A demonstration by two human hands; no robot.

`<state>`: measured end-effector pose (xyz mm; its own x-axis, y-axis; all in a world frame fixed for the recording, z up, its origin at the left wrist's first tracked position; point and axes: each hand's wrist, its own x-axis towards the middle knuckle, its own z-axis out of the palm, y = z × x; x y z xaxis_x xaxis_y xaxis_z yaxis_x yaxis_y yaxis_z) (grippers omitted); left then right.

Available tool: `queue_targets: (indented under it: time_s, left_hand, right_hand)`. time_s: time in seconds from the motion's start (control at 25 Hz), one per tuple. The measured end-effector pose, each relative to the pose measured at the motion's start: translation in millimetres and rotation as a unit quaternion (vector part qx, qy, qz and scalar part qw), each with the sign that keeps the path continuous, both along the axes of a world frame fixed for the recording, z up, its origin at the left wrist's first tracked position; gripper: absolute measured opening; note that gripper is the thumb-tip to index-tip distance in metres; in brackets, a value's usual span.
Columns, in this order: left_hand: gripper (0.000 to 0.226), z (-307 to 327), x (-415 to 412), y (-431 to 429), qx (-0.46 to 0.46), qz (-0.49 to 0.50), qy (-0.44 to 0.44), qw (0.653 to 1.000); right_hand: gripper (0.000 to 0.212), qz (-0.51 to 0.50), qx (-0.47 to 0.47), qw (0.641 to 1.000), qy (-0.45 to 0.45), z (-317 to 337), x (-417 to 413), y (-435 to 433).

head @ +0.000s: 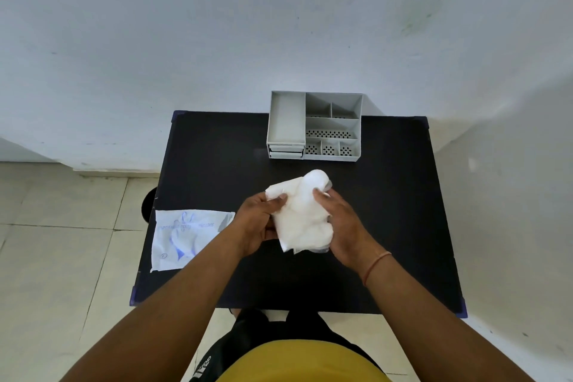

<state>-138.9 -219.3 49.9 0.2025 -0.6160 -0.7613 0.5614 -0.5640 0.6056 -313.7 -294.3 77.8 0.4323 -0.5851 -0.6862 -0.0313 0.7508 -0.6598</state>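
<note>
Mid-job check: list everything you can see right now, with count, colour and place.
bundle: one, white, crumpled, held above the table's middle
packet: one, white with blue print, flat at the table's left edge
organiser: one, grey, many compartments, at the table's far edge
table: one, black, centre
dark round thing: one, black, by the table's left edge, partly hidden
floor: pale tiles, left and near
wall: white, behind the table
wrist thread: one, orange, on the right wrist
left hand: grips the bundle's left side
right hand: grips the bundle's right side
</note>
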Motion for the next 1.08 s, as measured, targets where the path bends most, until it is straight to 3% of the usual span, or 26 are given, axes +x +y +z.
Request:
queue_targets:
  time_s: [0.12, 0.32, 0.56, 0.76, 0.92, 1.08]
  left_hand:
    - [0.04, 6, -9, -5, -0.026, 0.018, 0.015, 0.999]
    - [0.054, 11, -26, -3, -0.084, 0.016, 0.134, 0.987]
    - [0.063, 11, -11, 11, -0.051, 0.062, 0.099, 0.992]
    - [0.049, 12, 30, 24, -0.062, 0.099, 0.145, 0.983]
    - [0.053, 3, 63, 24, -0.073, 0.112, 0.171, 0.976]
    - [0.058, -8, 99, 19, -0.074, 0.091, 0.182, 0.976]
  right_hand:
    - [0.061, -0.053, 0.121, 0.985, -0.112, 10, -19, -15]
    - [0.042, -0.032, 0.128, 0.978, -0.161, 17, -21, -18]
    - [0.037, -0.033, 0.143, 0.986, -0.085, 5, 0, -38]
    - [0.036, -0.097, 0.181, 0.978, -0.037, -33, 43, -74]
    - [0.023, -0.116, 0.198, 0.973, 0.013, -51, 96, -93]
    - [0.022, -0.152, 0.232, 0.961, 0.021, -66, 135, -99]
